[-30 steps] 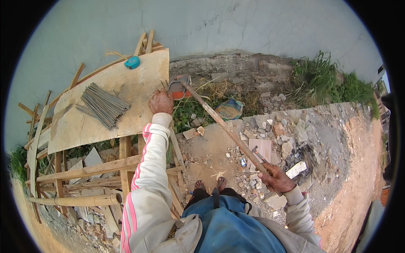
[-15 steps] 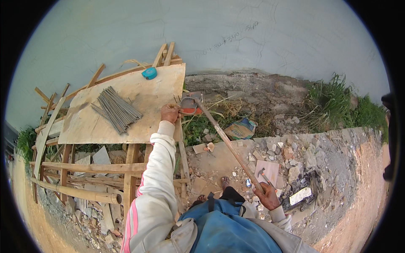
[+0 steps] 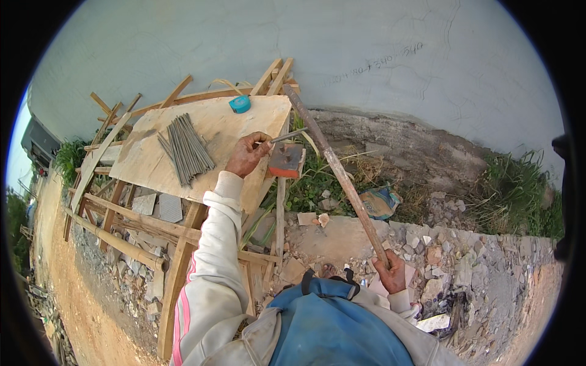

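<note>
Your left hand [image 3: 247,155] is narrow, fingers pinched round one short grey rod [image 3: 285,137] – it sticks out to the right over the edge of the plywood board [image 3: 141,160]. The rod's free end meets the line of the long rusty bar [image 3: 339,171]; can't tell if they touch. Your right hand [image 3: 390,272] is wrapped round the bar's lower end, low and to the right, and the bar slants up and left from there, its top end near the board's far right corner.

Just below the held rod, at the board's right edge, is a red-orange block [image 3: 285,171] with a dark top. A loose bundle of similar rods [image 3: 187,149] lies on the board, left of your left hand, apart from it. A teal tape measure [image 3: 240,104] sits near the board's far edge.

Board is on a rough timber frame [image 3: 178,277], with a bamboo pole [image 3: 116,239] on its near left side. More timber offcuts [image 3: 268,76] poke out past the far edge, by the pale grey wall [image 3: 244,36]. Right of the board: green weeds [image 3: 305,190], a crumpled sack [image 3: 379,204] – then broken rubble [image 3: 470,268] to your right, with a pale slab [image 3: 434,323] near your right sleeve.
</note>
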Available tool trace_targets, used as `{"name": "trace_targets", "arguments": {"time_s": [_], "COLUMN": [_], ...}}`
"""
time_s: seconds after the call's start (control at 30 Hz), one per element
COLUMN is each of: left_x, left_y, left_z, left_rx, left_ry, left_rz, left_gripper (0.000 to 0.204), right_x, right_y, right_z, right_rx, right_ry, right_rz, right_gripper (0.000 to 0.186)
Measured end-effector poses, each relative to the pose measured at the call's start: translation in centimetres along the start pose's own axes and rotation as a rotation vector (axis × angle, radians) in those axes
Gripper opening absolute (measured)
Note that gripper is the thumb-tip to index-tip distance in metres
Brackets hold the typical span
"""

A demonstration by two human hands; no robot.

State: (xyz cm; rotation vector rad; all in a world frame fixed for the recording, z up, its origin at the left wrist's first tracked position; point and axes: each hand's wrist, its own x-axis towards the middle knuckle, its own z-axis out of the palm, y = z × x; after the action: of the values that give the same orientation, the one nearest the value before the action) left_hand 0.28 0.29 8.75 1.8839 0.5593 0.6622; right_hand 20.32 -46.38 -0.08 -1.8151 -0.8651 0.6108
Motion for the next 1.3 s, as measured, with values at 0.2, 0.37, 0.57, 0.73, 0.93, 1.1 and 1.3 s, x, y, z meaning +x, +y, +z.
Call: {"name": "trace_targets", "arguments": {"time_s": [0.2, 0.37, 0.57, 0.73, 0.93, 1.1, 1.3], "left_x": [-0.8, -1.7, -1.5, -1.8, -1.6, -1.1, -1.2], "left_y": [-1.1, -3.2, -6.9, -6.7, -4.9, -4.7, -5.0], "left_z": [-1.2, -0.8, 1.5, 3.9, 6.1, 7.0, 7.6], "left_rx": [0.267, 0.306, 0.240, 0.696, 0.985, 1.022, 1.042], "left_ry": [-0.140, 0.010, 0.414, 0.584, 0.609, 0.655, 0.694], "left_rz": [-0.005, -0.100, -0.125, -0.269, -0.334, -0.410, -0.397], "left_gripper": [0.022, 0.017, 0.020, 0.023, 0.022, 0.023, 0.023], "right_x": [3.6, 4.3, 5.2, 6.1, 8.5, 12.2, 16.0], "right_y": [1.1, 1.9, 1.6, 2.2, 1.7, -1.1, -1.9], "right_z": [-1.0, -2.7, -3.7, -4.2, -5.0, -5.1, -4.9], "right_rx": [0.027, -0.002, 0.005, 0.084, 0.206, 0.107, -0.254], "right_ry": [-0.048, -0.096, -0.120, -0.124, -0.168, -0.156, -0.187], "right_rz": [-0.015, -0.022, -0.026, -0.025, -0.079, -0.151, -0.216], "right_gripper": [0.024, 0.023, 0.021, 0.022, 0.026, 0.036, 0.035]}}
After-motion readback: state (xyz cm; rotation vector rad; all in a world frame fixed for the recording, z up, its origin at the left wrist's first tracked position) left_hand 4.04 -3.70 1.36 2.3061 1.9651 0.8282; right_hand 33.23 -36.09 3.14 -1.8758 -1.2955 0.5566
